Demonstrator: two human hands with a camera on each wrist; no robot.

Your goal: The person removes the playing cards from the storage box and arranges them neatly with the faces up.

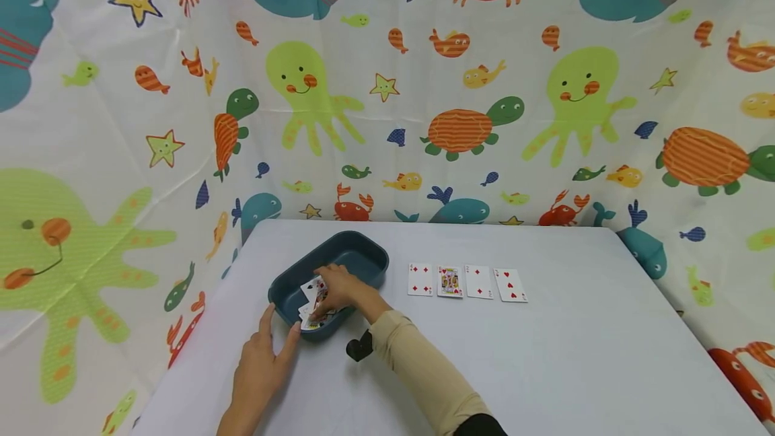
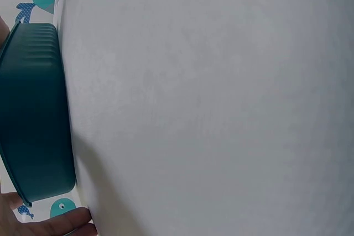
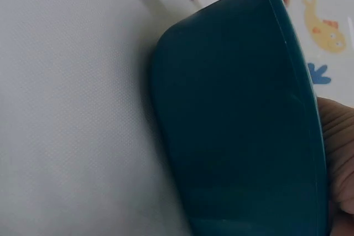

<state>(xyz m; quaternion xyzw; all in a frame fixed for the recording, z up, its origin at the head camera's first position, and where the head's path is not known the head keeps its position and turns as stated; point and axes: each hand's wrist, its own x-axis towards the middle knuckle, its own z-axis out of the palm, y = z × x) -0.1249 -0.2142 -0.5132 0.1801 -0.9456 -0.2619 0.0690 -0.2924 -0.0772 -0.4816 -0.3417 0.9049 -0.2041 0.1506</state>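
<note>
A dark teal plastic tub [image 1: 369,252] stands on the table with loose playing cards [image 1: 310,290] inside, some showing court figures. My right hand [image 1: 340,288] reaches over the near side into the tub. Its fingers are bent and spread over the cards; whether they pinch one cannot be told. My left hand [image 1: 262,362] is at the tub's near left corner, thumb and forefinger extended and touching the rim. In the left wrist view, the tub's outer wall [image 2: 36,109] shows with fingers [image 2: 58,224] beside it. The right wrist view shows mostly the tub's side [image 3: 238,103], hiding the cards.
Several face-up red-suit cards lie in a row to the right of the tub, among them a king [image 1: 450,281] and a heart card [image 1: 511,285]. A white cloth covers the table [image 1: 569,348]. Behind hangs a curtain [image 1: 375,153] printed with sea animals.
</note>
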